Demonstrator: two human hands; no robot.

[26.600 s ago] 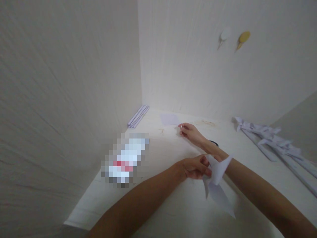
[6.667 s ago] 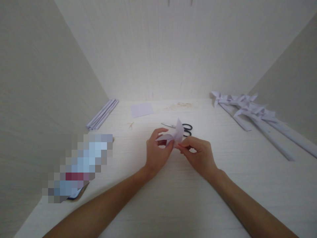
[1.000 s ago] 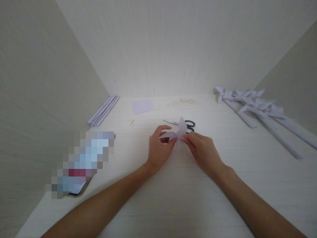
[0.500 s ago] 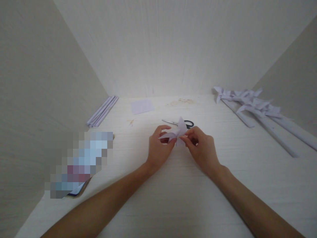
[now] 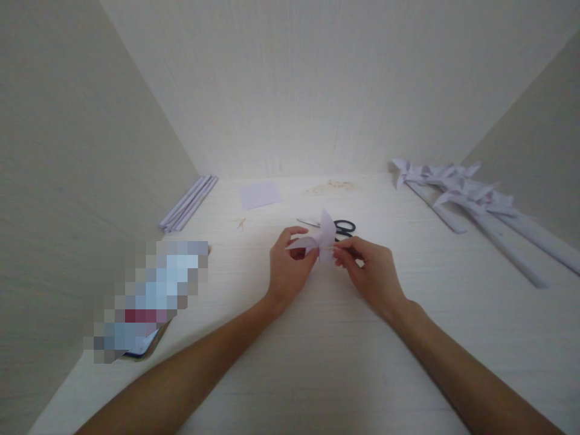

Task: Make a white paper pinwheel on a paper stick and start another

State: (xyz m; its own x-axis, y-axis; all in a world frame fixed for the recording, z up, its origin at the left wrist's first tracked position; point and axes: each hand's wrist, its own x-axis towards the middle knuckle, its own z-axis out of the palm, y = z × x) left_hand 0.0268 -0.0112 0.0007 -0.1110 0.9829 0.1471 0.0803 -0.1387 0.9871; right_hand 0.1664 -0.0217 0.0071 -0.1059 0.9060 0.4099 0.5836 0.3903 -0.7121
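Note:
A small folded white paper piece with pointed flaps is held above the white tabletop near its middle. My left hand pinches its left flap between thumb and fingers. My right hand pinches the paper's right side with its fingertips. Just behind the paper lie black-handled scissors, partly hidden by it.
Several finished paper pinwheels on rolled paper sticks lie at the right. A bundle of rolled paper sticks rests against the left wall. A square paper sheet lies at the back. A blurred-out object sits front left. Walls close in three sides.
The paper piece has been turned so one flap stands more upright, and my right fingers have shifted along its right side. Both hands stay in about the same place.

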